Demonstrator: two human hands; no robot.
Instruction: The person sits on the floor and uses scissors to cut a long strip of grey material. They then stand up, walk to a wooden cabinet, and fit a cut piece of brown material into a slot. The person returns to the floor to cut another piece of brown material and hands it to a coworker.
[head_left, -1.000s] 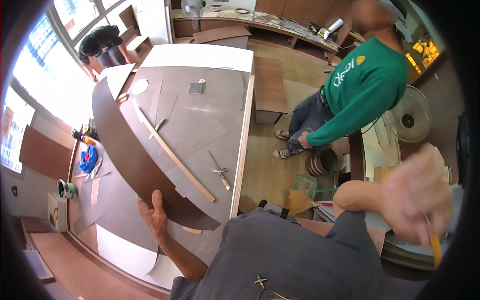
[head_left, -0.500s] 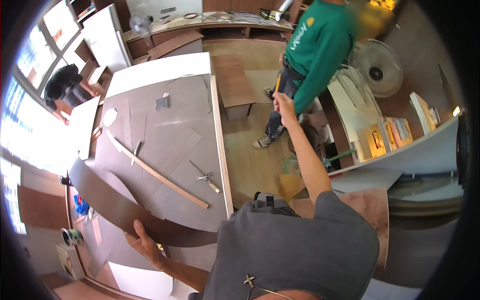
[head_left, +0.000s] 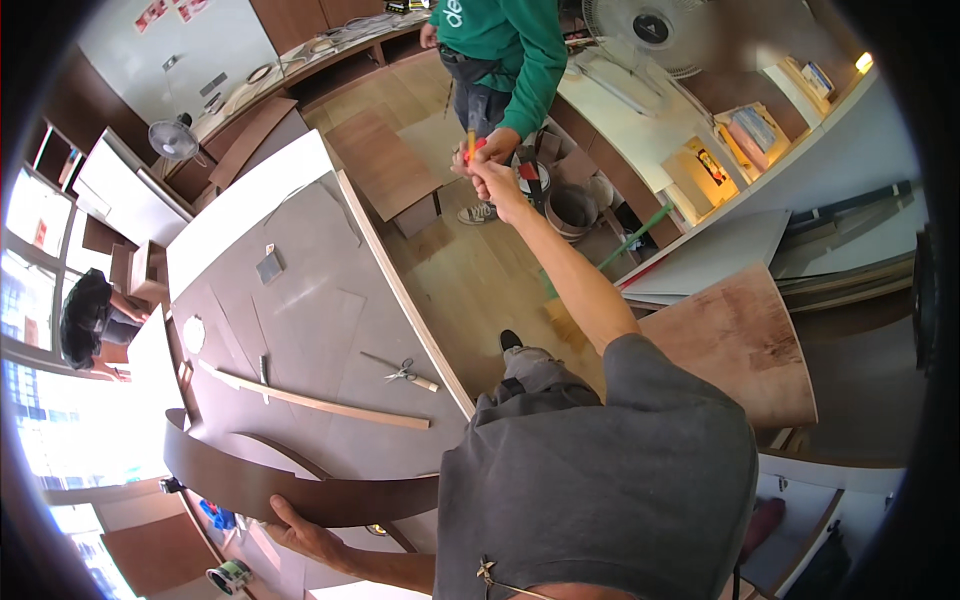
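Note:
My left hand (head_left: pixel 305 533) grips the lower edge of a long, flexible brown strip (head_left: pixel 260 490), thumb on its face; the strip curves above the worktable's near left end. My right arm stretches forward, and my right hand (head_left: pixel 500 190) is closed on a slim yellow stick-like tool (head_left: pixel 472 143) with something red beside it. A co-worker's hand (head_left: pixel 503 142), from a green sleeve, meets mine there; the fingers overlap, so who grips which part is partly hidden. On the worktable lie a narrow wooden batten (head_left: pixel 340 408), scissors (head_left: pixel 402 371) and a tool with a wooden handle (head_left: pixel 426 383).
The large worktable (head_left: pixel 320 325) is covered by a grey-brown sheet. Past its right edge are a bucket (head_left: pixel 573 208), a floor fan (head_left: pixel 652 28) and a low cabinet. Another person (head_left: pixel 90 320) bends near the windows at left. A brown board (head_left: pixel 735 345) leans at my right.
My view has turned to the right. My right hand, with the yellow tool, has come together with the co-worker's hand. The brown strip stays in my left hand.

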